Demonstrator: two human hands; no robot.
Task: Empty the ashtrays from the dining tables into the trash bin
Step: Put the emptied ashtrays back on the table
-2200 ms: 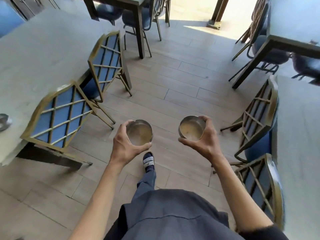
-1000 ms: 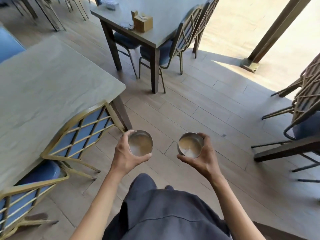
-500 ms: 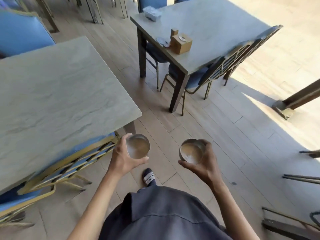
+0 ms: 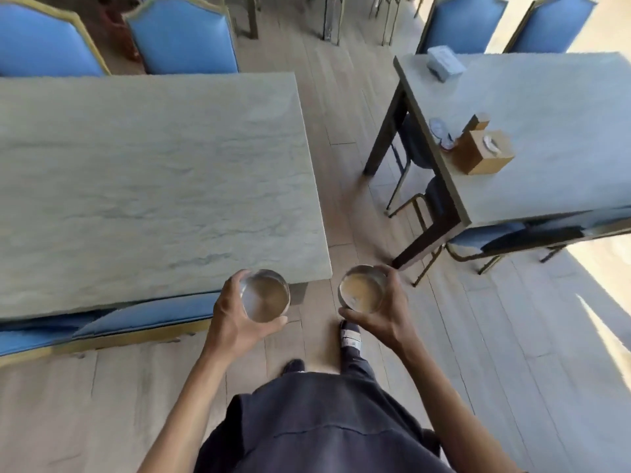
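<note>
I carry two round metal ashtrays at waist height over the floor. My left hand grips the left ashtray by its rim, just off the near right corner of a long grey dining table. My right hand holds the right ashtray the same way, above the aisle. Both bowls face up and look bare inside. On the right dining table a glass ashtray sits near the left edge. No trash bin shows.
Blue chairs stand behind the long table, and one blue chair is tucked in at its near side. The right table carries a wooden box and a tissue pack. A wood-plank aisle runs between the tables.
The view has swung left while I walk: the long table and the right table have come closer and square on. Both hands keep the ashtrays in the same grip.
</note>
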